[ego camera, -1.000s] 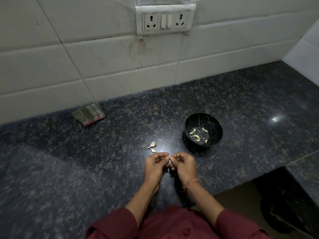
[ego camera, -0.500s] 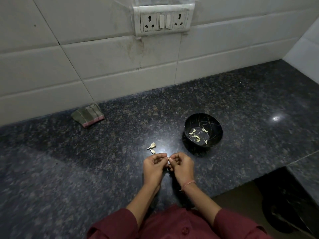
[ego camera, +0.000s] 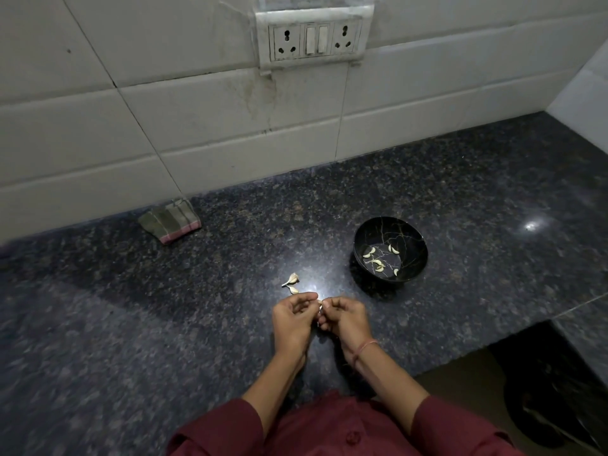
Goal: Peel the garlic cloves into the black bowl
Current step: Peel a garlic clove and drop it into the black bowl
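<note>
The counter [ego camera: 164, 324] carries the bowl [ego camera: 411, 238] ahead and to the right of the hands, with several peeled cloves [ego camera: 378, 258] lying in it. The left hand [ego camera: 292, 319] and right hand [ego camera: 347, 319] meet low over the counter, fingers curled, both pinching one clove [ego camera: 320, 304] between their tips. A few loose cloves [ego camera: 291, 283] lie just beyond the left hand. To peel well, I judge, the left should hold the clove firm while the right thumbnail lifts the skin at one end and strips it lengthwise. So small a thing may shoot away if squeezed hard, so working low and near the bowl seems wise. The light is dim. It is hard to tell whether the loose cloves all wear their skins. The held clove is mostly hidden by fingers, so how much skin remains cannot be told.
</note>
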